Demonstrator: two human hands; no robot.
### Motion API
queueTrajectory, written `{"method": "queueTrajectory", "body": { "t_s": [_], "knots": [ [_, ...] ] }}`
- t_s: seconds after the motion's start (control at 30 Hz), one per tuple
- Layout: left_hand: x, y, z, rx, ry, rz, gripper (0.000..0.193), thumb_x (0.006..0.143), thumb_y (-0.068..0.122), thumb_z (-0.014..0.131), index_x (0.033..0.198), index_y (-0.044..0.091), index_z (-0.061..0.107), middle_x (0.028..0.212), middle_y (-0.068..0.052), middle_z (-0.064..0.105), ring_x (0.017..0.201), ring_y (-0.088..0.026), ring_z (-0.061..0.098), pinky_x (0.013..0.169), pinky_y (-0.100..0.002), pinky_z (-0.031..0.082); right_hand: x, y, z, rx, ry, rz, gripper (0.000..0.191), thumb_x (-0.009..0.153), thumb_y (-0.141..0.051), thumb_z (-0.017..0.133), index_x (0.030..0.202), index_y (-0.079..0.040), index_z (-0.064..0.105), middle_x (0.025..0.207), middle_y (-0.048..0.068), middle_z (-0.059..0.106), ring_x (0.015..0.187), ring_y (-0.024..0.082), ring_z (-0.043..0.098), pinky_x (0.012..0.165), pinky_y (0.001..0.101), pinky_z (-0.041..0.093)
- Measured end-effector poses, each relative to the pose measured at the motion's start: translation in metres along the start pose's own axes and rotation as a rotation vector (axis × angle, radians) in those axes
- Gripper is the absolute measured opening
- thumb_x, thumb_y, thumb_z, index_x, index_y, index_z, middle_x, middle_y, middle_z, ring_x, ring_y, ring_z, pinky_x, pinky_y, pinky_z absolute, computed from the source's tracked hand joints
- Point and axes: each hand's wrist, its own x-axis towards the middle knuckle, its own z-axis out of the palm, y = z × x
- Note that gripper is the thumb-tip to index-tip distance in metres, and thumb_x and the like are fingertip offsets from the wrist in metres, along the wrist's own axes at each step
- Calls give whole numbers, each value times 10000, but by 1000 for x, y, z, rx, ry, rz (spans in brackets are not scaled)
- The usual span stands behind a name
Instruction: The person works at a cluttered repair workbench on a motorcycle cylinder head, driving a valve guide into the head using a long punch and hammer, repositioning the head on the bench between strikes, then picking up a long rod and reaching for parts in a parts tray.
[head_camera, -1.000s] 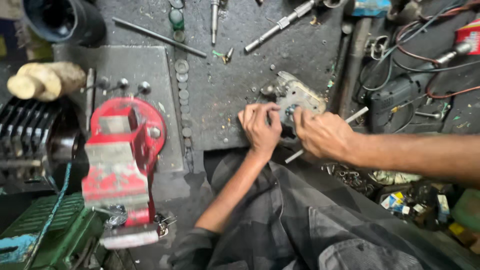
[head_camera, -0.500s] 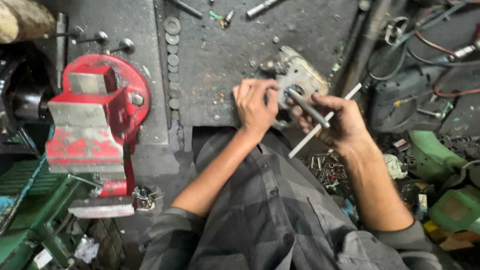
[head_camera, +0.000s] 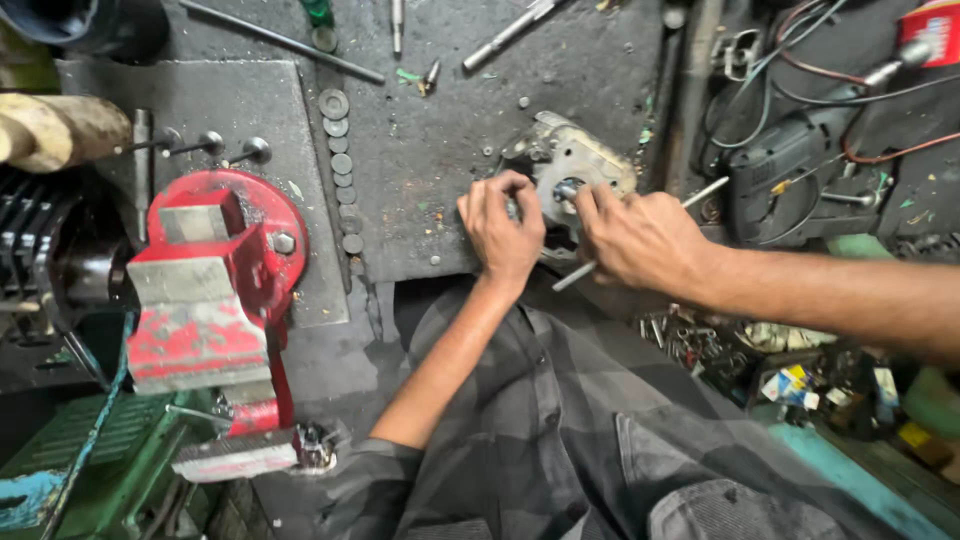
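A red bench vise (head_camera: 205, 275) stands at the left edge of the grimy metal workbench (head_camera: 420, 160). Right of it, the grey cast-metal housing (head_camera: 570, 175) lies near the front edge. The left hand (head_camera: 503, 228) curls against its side; the right hand (head_camera: 640, 238) closes around a slim metal rod (head_camera: 700, 193) at its centre.

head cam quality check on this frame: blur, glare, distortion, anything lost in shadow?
Head view: centre is sharp, with the left hand, right hand and grey metal housing crisp; wide-angle stretch bends the red vise and the right forearm toward the edges; light is soft and even, no hard glare on the dark benchtop; top-left and the lower-right clutter sink into shadow; the thin rod under the right hand is mostly hidden.
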Motion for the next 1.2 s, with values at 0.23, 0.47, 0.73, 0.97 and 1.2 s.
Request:
{"method": "queueTrajectory", "body": {
  "t_s": [0.23,0.47,0.73,0.97,1.2],
  "knots": [
    [3,-4,2,7,-5,-41,179,890,55,688,1019,156,617,931,37,676,927,-225,644,875,-420,417,13,7,20,246,-217,121,668,773,-306,780,1268,66,531,884,207,673,678,358,714,562,404,573],
    [-2,-2,-2,9,-15,-54,183,858,97,712,998,173,622,916,13,637,918,-231,620,849,-409,416,3,11,65,2403,-35,683,499,1056,-237,567,1333,172,638,719,37,582,467,85,428,468,271,318],
    [-7,-3,5,69,51,7,110,926,114,676,1003,147,605,916,18,655,908,-210,628,857,-394,430,-39,-40,26,2769,352,638,541,879,-366,429,1257,-9,576,918,118,726,812,251,634,811,398,488],
    [-11,-7,13,87,57,-30,159,931,153,678,1055,145,578,877,27,663,873,-179,649,859,-377,427,-168,15,110,2231,879,-337,294,1030,-318,577,1113,-39,619,779,102,642,872,278,611,994,469,455],
    [-8,-14,3,-250,9,-109,200,983,209,655,1139,123,564,925,7,672,890,-168,678,877,-360,524,-153,131,246,1107,1025,546,201,1158,-130,586,1043,35,599,917,125,553,851,268,498,841,446,387]
  ]
}}
